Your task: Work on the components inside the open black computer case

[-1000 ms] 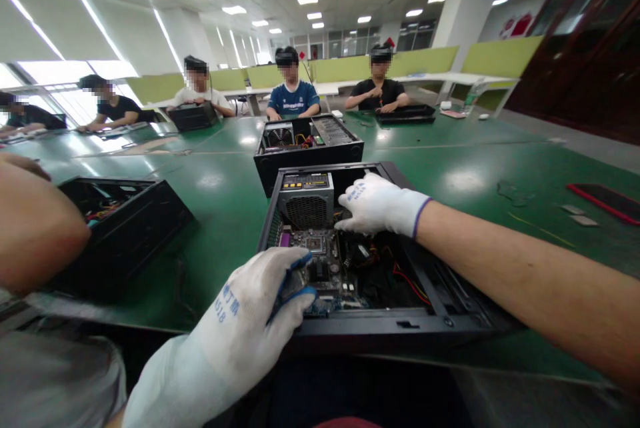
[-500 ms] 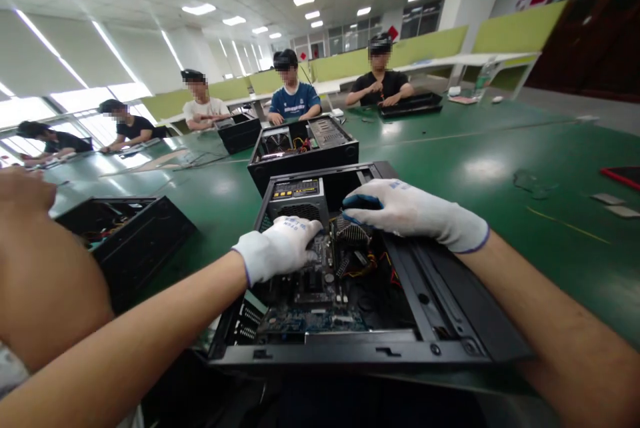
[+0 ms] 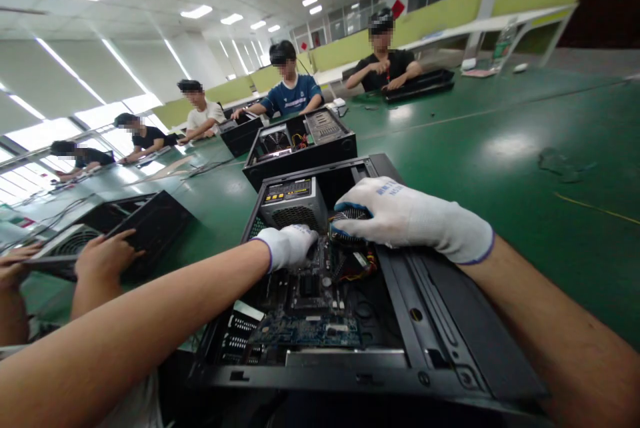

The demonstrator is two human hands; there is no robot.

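Note:
An open black computer case (image 3: 320, 378) lies on its side in front of me, its motherboard (image 3: 307, 291) showing. My right hand (image 3: 395, 215), in a white glove with blue fingers, is closed around a finned CPU cooler (image 3: 350, 223) at the case's inner right. My left hand (image 3: 293, 246), in the same kind of glove, reaches down to the upper part of the board with fingers curled; what its fingertips hold or touch is hidden. Just beyond it sits the power supply (image 3: 293, 205). Loose cables (image 3: 367, 267) lie below the cooler, and a blue circuit card (image 3: 305, 331) runs along the near side.
A second open case (image 3: 300, 155) stands right behind mine on the green table (image 3: 475, 128). At left, another person's hands (image 3: 107, 258) hold a tilted case (image 3: 160, 235). Several people sit across the table. A thin yellow strip (image 3: 595, 208) lies at right.
My right fingers have come down and closed around the cooler. My left hand has shifted slightly and curled more. The neighbour's arm has drawn back, their hands now on the case at left.

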